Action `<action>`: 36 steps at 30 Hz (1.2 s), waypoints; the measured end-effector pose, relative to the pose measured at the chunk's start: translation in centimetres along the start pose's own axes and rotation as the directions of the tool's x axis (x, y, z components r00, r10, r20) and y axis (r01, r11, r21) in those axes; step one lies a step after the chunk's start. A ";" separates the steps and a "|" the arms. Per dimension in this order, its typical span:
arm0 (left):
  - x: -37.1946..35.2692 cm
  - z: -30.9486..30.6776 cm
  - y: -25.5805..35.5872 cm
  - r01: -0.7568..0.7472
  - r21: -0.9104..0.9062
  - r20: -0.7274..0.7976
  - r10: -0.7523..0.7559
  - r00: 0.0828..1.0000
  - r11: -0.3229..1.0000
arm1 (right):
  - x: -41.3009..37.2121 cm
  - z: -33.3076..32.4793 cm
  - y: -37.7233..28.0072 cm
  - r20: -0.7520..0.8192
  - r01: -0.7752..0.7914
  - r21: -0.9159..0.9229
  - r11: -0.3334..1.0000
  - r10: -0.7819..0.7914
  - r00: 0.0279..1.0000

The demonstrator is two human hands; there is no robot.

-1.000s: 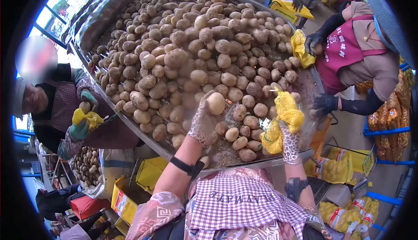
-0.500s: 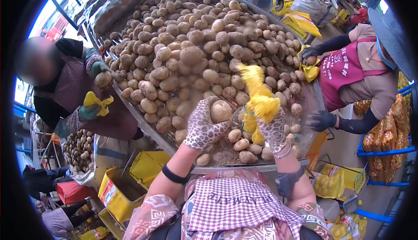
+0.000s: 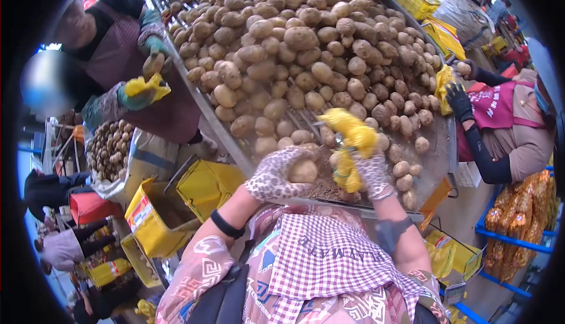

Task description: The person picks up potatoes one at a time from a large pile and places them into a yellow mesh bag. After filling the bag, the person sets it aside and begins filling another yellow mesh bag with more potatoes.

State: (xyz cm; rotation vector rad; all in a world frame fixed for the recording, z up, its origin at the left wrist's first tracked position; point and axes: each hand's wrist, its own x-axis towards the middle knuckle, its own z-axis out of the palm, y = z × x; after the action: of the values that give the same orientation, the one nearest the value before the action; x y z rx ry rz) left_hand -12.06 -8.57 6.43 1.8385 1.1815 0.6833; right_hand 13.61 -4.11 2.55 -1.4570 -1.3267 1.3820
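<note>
My left hand point(image 3: 275, 174), in a spotted glove, grips a potato point(image 3: 302, 171) just above the near edge of the sorting table point(image 3: 226, 139). In my right hand point(image 3: 372, 174), gloved alike, is a bunched yellow cloth point(image 3: 354, 134), part of it hanging below the fingers. The two hands are apart, with brown soil between them. A big heap of potatoes point(image 3: 300, 39) covers the table beyond, and several loose ones point(image 3: 404, 181) lie right of my right hand.
A co-worker point(image 3: 126, 59) at the left and another point(image 3: 506, 118) at the right hold yellow cloths. Yellow baskets point(image 3: 162, 209) stand below left. A blue rack point(image 3: 518, 234) with netted sacks is at the lower right. A metal rim edges the table.
The view has shifted, so the heap sits higher and further right. My left hand, still holding the potato, is nearer the table's near edge. The right co-worker's lower hand has risen to the cloth.
</note>
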 end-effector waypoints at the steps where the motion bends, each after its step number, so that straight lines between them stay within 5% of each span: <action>1: -2.1 -0.6 -0.8 0.122 0.065 -0.049 -0.119 0.992 0.990 | 0.3 -1.6 3.0 -0.086 -0.102 0.073 0.992 0.108 0.990; 2: -4.4 -0.5 -2.7 0.267 -0.154 -0.174 -0.293 0.940 0.951 | 0.1 -3.2 5.3 -0.165 -0.199 0.150 0.968 0.223 0.961; 4: -9.8 -1.2 -7.3 0.325 -0.334 -0.485 -0.457 0.745 0.885 | -1.8 -5.0 5.9 -0.329 -0.254 0.022 0.967 0.247 0.912; 6: -16.0 -1.8 -14.4 0.543 -0.279 -0.699 -0.555 0.450 0.792 | -2.8 -6.1 9.4 -0.330 -0.216 0.103 0.971 0.238 0.913; 8: -20.1 -2.3 -18.0 0.684 -0.483 -0.633 -0.758 0.159 0.546 | -2.4 -6.9 11.8 -0.332 -0.170 0.184 0.968 0.224 0.916; 10: -24.8 -1.4 -25.3 0.861 -0.243 -0.696 -0.698 0.166 0.447 | -2.2 -6.9 13.0 -0.301 -0.210 0.355 0.911 0.324 0.897; 11: -24.0 -1.8 -24.0 0.863 -0.244 -0.697 -0.699 0.161 0.442 | -2.5 -5.7 9.2 -0.316 -0.246 0.294 0.924 0.337 0.887; 13: -18.0 -2.6 -17.4 0.755 0.384 -0.807 -0.204 0.554 0.532 | -2.5 -5.9 8.5 -0.350 -0.211 0.282 0.936 0.305 0.886; 15: -12.1 -2.3 -12.1 0.497 0.341 -0.716 -0.123 0.687 0.798 | -2.2 -6.1 8.0 -0.403 -0.153 0.266 0.952 0.254 0.879; 17: -6.8 -1.5 -8.2 0.410 0.457 -0.468 -0.178 0.866 0.789 | -2.0 -5.9 7.7 -0.404 -0.135 0.262 0.955 0.236 0.884; 20: -1.6 -0.2 -8.0 0.386 0.731 -0.292 -0.254 0.922 0.562 | -2.4 -5.8 7.9 -0.395 -0.129 0.255 0.958 0.225 0.891; 21: -0.6 0.0 -8.0 0.364 0.734 -0.273 -0.242 0.931 0.574 | -2.6 -5.9 8.0 -0.396 -0.129 0.252 0.959 0.224 0.890; 23: 1.2 1.4 -7.6 0.541 0.544 -0.239 -0.500 0.832 0.641 | -3.5 -6.4 8.1 -0.408 -0.131 0.233 0.964 0.220 0.886; 28: 2.8 4.0 -6.6 0.482 0.420 -0.080 -0.498 0.864 0.769 | -5.4 -8.7 8.4 -0.502 -0.122 0.222 0.967 0.221 0.836; 30: 2.5 6.2 -7.4 0.440 0.214 -0.166 -0.411 0.896 0.872 | -5.6 -9.4 8.2 -0.540 -0.109 0.203 0.973 0.204 0.817; 31: 3.3 7.4 -7.6 0.382 -0.354 -0.142 -0.453 0.880 0.854 | -5.5 -9.3 7.9 -0.550 -0.097 0.179 0.979 0.181 0.815; 32: 3.3 7.6 -8.1 0.380 -0.347 -0.141 -0.449 0.883 0.857 | -5.3 -9.2 7.6 -0.557 -0.088 0.145 0.985 0.155 0.816; 33: 3.4 7.7 -8.5 0.378 -0.864 0.191 -0.476 0.858 0.334 | -5.0 -8.8 7.2 -0.554 -0.072 0.085 0.994 0.107 0.825; 34: 3.9 7.4 -8.2 0.332 -0.854 0.452 -0.255 0.855 -0.401 | -4.7 -8.1 6.2 -0.533 -0.060 -0.021 0.998 0.039 0.845; 35: 4.2 6.9 -8.5 0.368 -0.830 0.431 -0.063 0.900 -0.419 | -4.4 -7.0 4.7 -0.484 -0.040 -0.157 0.987 -0.041 0.874; 36: 4.6 6.6 -7.6 0.372 -0.832 0.431 -0.057 0.901 -0.413 | -4.2 -5.6 2.6 -0.401 -0.015 -0.266 0.964 -0.096 0.911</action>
State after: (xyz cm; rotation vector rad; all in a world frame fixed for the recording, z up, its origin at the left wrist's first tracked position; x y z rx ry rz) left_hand -8.55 -5.03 -3.46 -0.0320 0.2801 0.7711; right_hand 20.05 -7.87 2.01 -1.7685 -1.2838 0.8241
